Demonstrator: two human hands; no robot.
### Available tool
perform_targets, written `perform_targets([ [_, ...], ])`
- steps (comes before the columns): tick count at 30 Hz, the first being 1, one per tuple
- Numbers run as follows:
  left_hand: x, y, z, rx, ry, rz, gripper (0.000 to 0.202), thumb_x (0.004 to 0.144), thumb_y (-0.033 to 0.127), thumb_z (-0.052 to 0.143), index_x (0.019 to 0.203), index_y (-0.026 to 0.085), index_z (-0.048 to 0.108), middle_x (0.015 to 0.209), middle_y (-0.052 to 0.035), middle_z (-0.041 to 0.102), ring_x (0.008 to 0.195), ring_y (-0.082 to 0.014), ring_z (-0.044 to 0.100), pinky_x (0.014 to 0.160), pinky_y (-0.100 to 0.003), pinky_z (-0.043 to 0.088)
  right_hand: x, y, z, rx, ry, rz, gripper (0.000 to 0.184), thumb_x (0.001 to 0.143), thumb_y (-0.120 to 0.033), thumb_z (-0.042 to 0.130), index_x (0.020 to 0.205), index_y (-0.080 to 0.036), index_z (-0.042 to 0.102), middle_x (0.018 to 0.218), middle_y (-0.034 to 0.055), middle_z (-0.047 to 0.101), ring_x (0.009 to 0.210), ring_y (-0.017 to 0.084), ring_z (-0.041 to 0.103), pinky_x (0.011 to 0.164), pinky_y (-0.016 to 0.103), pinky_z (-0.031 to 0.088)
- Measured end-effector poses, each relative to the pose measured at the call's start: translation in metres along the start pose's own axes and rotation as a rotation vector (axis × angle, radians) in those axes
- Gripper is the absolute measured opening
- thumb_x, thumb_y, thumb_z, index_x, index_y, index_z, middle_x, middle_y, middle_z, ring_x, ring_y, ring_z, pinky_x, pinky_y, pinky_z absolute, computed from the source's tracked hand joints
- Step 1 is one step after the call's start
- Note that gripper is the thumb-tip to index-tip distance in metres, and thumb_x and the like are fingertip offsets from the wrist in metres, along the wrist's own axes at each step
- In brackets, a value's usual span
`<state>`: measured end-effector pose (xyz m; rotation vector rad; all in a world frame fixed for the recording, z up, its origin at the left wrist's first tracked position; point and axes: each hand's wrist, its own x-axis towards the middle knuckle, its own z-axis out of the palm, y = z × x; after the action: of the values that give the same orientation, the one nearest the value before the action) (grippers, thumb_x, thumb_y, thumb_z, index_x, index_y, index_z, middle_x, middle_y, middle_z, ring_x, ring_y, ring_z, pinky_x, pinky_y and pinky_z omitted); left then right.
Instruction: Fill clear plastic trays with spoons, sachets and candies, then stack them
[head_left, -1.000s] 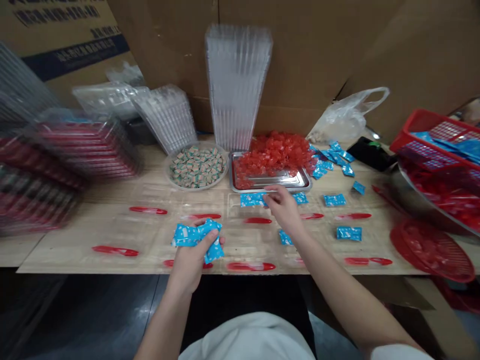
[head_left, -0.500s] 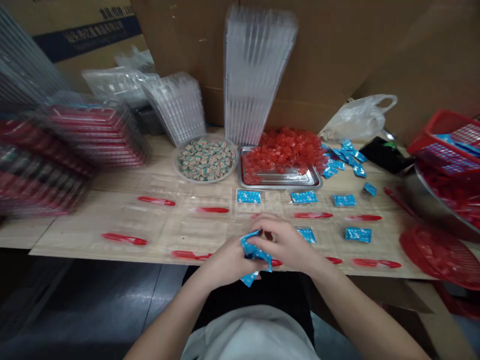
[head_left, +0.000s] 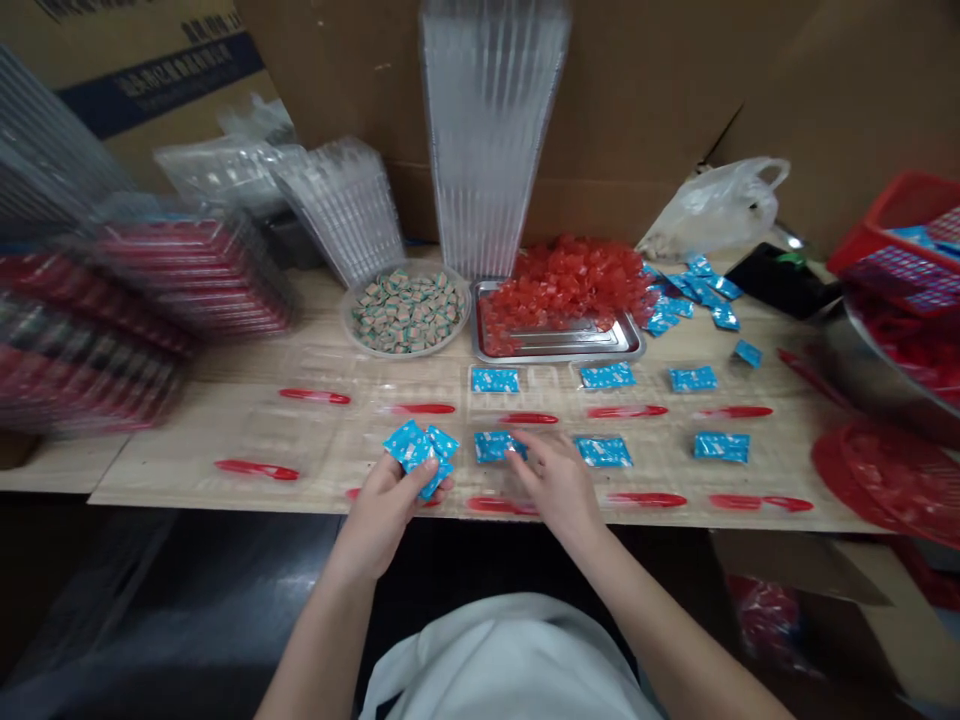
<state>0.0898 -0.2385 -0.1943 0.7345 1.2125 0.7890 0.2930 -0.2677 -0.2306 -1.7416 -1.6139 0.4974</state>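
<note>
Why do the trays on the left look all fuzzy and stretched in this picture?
In the head view, the stacked plastic trays at the left edge are smeared and blurry, and the tall clear tray stack looks stretched wider at its top, probably from a wide lens. In that same view, the blue packets in the left hand look sharper.

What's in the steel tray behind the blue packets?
The steel tray holds a heap of small red translucent pieces covering its back half; bare metal shows only at the front. Whatever is beneath the heap is hidden.
</note>
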Motion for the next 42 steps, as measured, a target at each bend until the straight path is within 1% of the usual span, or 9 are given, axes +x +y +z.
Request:
perform_targets([
  [6,-0.004,-0.001,-0.011,0.369,-0.183,0.079,0.024,0.076,0.033,0.063,0.093,0.018,0.057,0.076,0.0014,0.061,0.061,-0.0111,0.057,0.056,-0.023,0.047,-0.004,-0.016,-0.015,-0.126,-0.012,-0.096,0.03,0.083,-0.038,0.057,0.106,-0.021,0.067,0.095,0.0109,0.058,0.09,0.024,0.053,0.08,0.041,0.044],
  [10,-0.005,0.012,-0.005,0.678,-0.283,0.254,0.016,0.071,0.022,0.064,0.086,0.02,0.063,0.082,0.0012,0.065,0.074,-0.0147,0.059,0.067,-0.024,0.046,0.016,-0.045,-0.025,0.292,-0.385,-0.057,0.03,0.081,-0.033,0.059,0.11,-0.023,0.06,0.1,0.006,0.06,0.085,0.016,0.057,0.072,0.029,0.048],
  [13,0.001,0.022,-0.012,0.627,-0.189,0.288,0.018,0.071,0.027,0.065,0.088,0.02,0.064,0.081,0.0007,0.065,0.073,-0.0146,0.058,0.066,-0.024,0.045,0.041,-0.057,-0.016,0.503,-0.511,0.095,0.01,0.078,-0.029,0.058,0.082,-0.019,0.06,0.075,0.0005,0.06,0.067,0.012,0.057,0.059,0.024,0.046],
  [17,0.015,0.029,-0.048,0.32,0.097,0.307,0.031,0.079,0.039,0.058,0.102,0.019,0.059,0.086,-0.0004,0.064,0.07,-0.0119,0.058,0.068,-0.025,0.048,0.082,-0.056,0.019,0.658,-0.368,0.293,0.02,0.074,-0.03,0.058,0.091,-0.021,0.053,0.06,-0.0066,0.052,0.047,0.009,0.048,0.043,0.021,0.038],
  [22,0.021,0.03,-0.095,0.23,0.319,0.355,0.042,0.073,0.04,0.066,0.107,0.017,0.057,0.092,-0.0029,0.064,0.08,-0.014,0.06,0.068,-0.024,0.049,0.129,-0.059,0.081,0.238,-0.14,0.153,0.012,0.076,-0.023,0.055,0.087,-0.021,0.059,0.061,-0.0035,0.055,0.058,0.014,0.053,0.055,0.025,0.041],
  [26,0.023,0.027,-0.109,0.395,0.347,0.369,0.034,0.072,0.041,0.065,0.094,0.015,0.061,0.082,-0.0031,0.065,0.073,-0.0143,0.06,0.064,-0.025,0.049,0.131,-0.064,0.098,-0.181,-0.102,-0.14,0.022,0.079,-0.025,0.058,0.1,-0.02,0.063,0.089,0.0077,0.065,0.087,0.023,0.056,0.079,0.036,0.044],
  [32,0.043,0.013,-0.091,0.834,0.266,0.433,0.026,0.077,0.035,0.06,0.098,0.02,0.062,0.088,-0.0032,0.067,0.078,-0.019,0.062,0.073,-0.033,0.049,0.09,-0.047,0.057,-0.212,-0.082,-0.322,0.019,0.085,-0.019,0.051,0.097,-0.018,0.065,0.094,0.0087,0.062,0.092,0.023,0.054,0.083,0.037,0.045],
  [38,0.04,0.002,-0.086,1.335,0.4,0.868,0.031,0.081,0.037,0.056,0.105,0.02,0.062,0.108,-0.0112,0.062,0.101,-0.0264,0.057,0.087,-0.039,0.042,0.042,-0.006,-0.008,-0.203,-0.018,-0.238,0.017,0.087,-0.019,0.048,0.093,-0.02,0.064,0.089,0.0062,0.062,0.087,0.02,0.056,0.078,0.035,0.047],
  [42,0.04,-0.011,-0.098,1.569,0.098,1.006,0.029,0.081,0.04,0.053,0.105,0.025,0.063,0.102,-0.0057,0.069,0.093,-0.0257,0.063,0.093,-0.046,0.034,0.023,0.035,-0.062,-0.262,0.098,-0.079,0.018,0.086,-0.019,0.047,0.092,-0.02,0.064,0.088,0.0065,0.062,0.084,0.019,0.058,0.073,0.033,0.048],
])
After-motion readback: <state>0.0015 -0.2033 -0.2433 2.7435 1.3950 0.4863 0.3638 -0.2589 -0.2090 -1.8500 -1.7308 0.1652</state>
